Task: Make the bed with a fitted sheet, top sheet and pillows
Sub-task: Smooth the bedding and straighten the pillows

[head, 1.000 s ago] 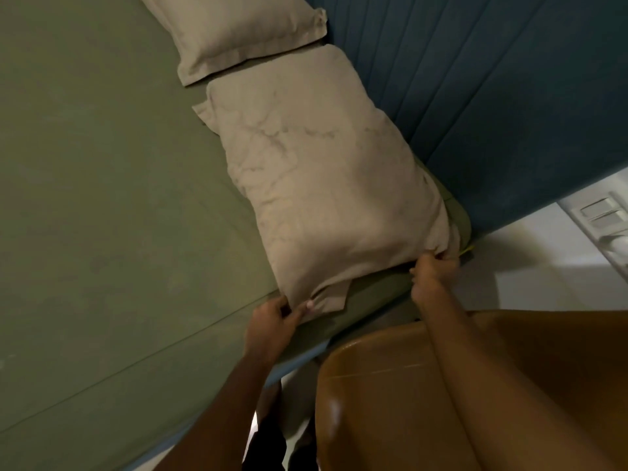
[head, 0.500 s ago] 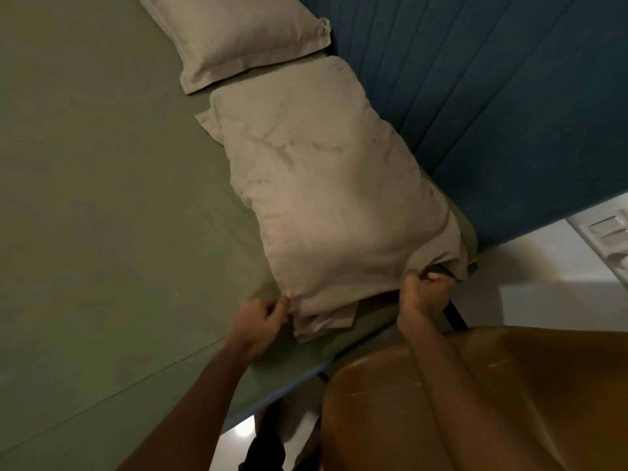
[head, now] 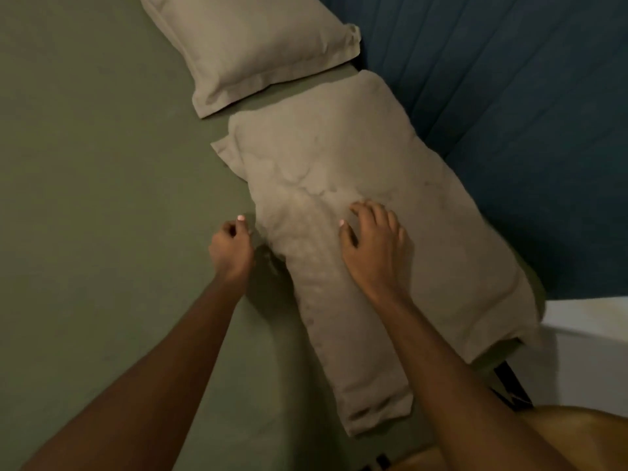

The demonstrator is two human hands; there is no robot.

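A beige pillow (head: 424, 253) lies on the green sheet (head: 102, 215) along the headboard side of the bed. My right hand (head: 372, 248) rests flat on the middle of this pillow with its fingers spread. My left hand (head: 231, 248) hovers just left of the pillow's edge over the sheet, fingers loosely curled and holding nothing. A second beige pillow (head: 258, 45) lies further up the bed, close to the first one's far end.
A dark blue padded headboard (head: 509, 96) runs along the right. A white wall or ledge (head: 584, 351) shows at the right edge. An orange-brown chair (head: 577, 436) stands at the bottom right, beside the bed corner.
Both hands let go of the near pillow's end corners and moved up the bed; the right now lies on the pillow's middle, the left beside it. The view moved closer over the bed.
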